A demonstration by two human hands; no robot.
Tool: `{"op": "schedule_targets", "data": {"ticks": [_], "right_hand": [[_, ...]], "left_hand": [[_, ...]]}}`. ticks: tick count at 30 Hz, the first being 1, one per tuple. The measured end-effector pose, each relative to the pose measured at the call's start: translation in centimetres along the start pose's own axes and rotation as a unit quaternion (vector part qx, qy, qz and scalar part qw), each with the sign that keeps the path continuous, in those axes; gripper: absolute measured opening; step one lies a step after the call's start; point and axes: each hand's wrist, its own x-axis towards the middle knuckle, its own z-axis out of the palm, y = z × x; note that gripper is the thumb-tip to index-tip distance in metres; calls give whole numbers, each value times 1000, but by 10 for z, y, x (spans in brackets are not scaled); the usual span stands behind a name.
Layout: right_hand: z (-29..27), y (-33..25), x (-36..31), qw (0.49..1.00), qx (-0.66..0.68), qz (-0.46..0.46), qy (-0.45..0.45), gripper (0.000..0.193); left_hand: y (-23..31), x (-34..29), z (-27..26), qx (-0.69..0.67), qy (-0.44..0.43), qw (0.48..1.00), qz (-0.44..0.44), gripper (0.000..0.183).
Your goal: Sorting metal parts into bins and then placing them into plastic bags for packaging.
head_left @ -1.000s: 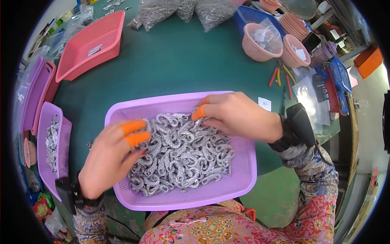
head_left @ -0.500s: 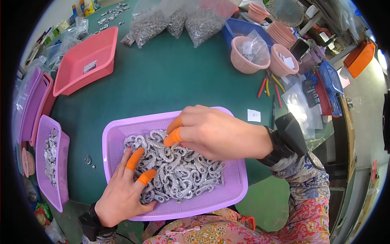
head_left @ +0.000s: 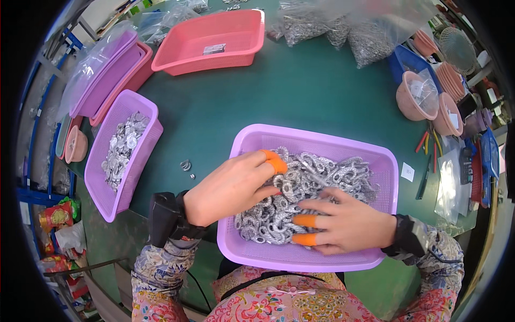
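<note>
hands: left hand (head_left: pixel 230 188) and right hand (head_left: pixel 343 225) both spread flat, gripping nothing, on the metal clasps (head_left: pixel 311 188)
step: looks like sifting
clasps: heaped in the purple basket (head_left: pixel 316 140)
next: probably pinching one out
farther: second purple basket (head_left: pixel 140 107), pink tray (head_left: pixel 214 32)

- The basket (head_left: pixel 314 140) is taken as landmark; metal parts (head_left: pixel 322 177) are contained in it.
- A second basket (head_left: pixel 147 115) is positioned to its left.
- An empty tray (head_left: pixel 214 32) is located behind-left.
- Bowls (head_left: pixel 416 96) are placed to its right.
</note>
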Motion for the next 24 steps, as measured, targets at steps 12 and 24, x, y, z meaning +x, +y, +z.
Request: {"op": "schedule_targets", "data": {"ticks": [12, 24], "right_hand": [[-54, 11, -36, 988, -38, 140, -48, 19], [9, 6, 48, 998, -32, -61, 6, 37]], "left_hand": [[9, -27, -1, -101, 86, 990, 44, 35], [4, -46, 11, -81, 113, 988, -68, 60]]}}
